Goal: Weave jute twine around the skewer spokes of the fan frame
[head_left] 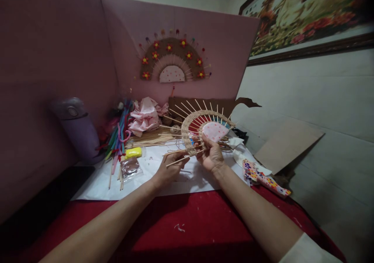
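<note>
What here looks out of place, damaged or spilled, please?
Two small things. A white scrap lies loose on the red cloth, apart from the other materials. To the right, beyond the woven fan, a brown strip has a ragged edge, perhaps torn. I see nothing spilled.

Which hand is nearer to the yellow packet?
Left. The left hand is right of the yellow packet, at the lower end of the woven fan; the right hand is farther right, by its spotted half-circle.
</note>
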Demonstrator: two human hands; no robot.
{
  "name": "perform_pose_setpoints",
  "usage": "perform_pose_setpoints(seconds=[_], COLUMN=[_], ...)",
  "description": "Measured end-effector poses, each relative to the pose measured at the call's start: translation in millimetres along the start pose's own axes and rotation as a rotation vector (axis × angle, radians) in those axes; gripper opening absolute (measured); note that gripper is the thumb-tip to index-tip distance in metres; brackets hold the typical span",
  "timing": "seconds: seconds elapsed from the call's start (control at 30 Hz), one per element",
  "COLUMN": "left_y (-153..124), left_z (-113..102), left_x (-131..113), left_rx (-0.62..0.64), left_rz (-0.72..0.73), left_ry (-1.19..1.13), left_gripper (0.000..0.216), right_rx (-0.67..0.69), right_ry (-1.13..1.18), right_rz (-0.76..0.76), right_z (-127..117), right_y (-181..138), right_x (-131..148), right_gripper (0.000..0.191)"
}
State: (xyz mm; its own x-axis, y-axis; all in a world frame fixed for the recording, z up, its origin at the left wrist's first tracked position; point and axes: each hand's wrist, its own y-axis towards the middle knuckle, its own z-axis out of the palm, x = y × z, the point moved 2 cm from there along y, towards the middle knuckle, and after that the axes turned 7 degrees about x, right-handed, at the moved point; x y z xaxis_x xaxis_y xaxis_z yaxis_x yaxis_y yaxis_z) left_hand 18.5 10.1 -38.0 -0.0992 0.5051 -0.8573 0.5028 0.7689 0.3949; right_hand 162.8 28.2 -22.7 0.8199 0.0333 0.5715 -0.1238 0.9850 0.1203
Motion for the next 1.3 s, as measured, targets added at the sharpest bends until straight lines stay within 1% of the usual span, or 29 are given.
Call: perform_pose_setpoints(seconds=[0.1,0.2,0.27,0.4,0.53,0.63,0.73,0.83,1.0,1.17,1.3], left_y=[-0.8,-0.8,-0.2,3.8,8.6,8.8,7.0,6.7,7.5,6.5,5.5], left_z=[-0.1,-0.9,-2.7,-9.6,-17.0,-21.6,-27.2,-33.0,-38.4,-41.1,-47.5], left_x=[4.1,3.1,1.4,2.8,11.3,10.8,6.9,8.0,14.0,9.4,5.0], left_rx=[-0.033,-0.066,-0.074,-0.063,-0.114,-0.163,-0.251,-0.323,-0.366,-0.381,-0.475], left_rz=[-0.044,-0.078,-0.081,-0.051,-0.095,-0.078,-0.021,0.027,0.050,0.063,0.052], left_ry=[0.000,-0.072,-0.102,-0.070,-0.097,-0.019,0.073,0.131,0.208,0.330,0.526], left_gripper=[0.030,0.031,0.032,0.033,0.033,0.032,0.029,0.025,0.026,0.022,0.020], right_rx=[-0.004,0.011,0.011,-0.004,0.024,0.017,-0.009,-0.030,-0.040,-0.067,-0.115], right_ry=[0.009,0.021,0.024,0.006,0.003,0.019,0.023,0.013,0.017,-0.019,-0.025], right_rz=[-0.002,0.001,-0.010,-0.047,-0.043,-0.037,-0.042,-0.032,-0.037,-0.030,-0.017], right_z=[0.8,2.7,3.5,3.8,4.3,3.4,1.6,-0.7,-4.3,-5.0,-3.6], right_y=[-2.2,-3.8,-4.3,-4.3,-4.6,-5.0,-4.6,-3.2,-1.1,-1.8,-3.2], right_x=[4.2,8.0,10.1,12.3,11.8,11.3,11.1,10.8,11.4,12.3,13.0], right_gripper=[0.015,0.020,0.022,0.022,0.022,0.022,0.021,0.020,0.019,0.020,0.020])
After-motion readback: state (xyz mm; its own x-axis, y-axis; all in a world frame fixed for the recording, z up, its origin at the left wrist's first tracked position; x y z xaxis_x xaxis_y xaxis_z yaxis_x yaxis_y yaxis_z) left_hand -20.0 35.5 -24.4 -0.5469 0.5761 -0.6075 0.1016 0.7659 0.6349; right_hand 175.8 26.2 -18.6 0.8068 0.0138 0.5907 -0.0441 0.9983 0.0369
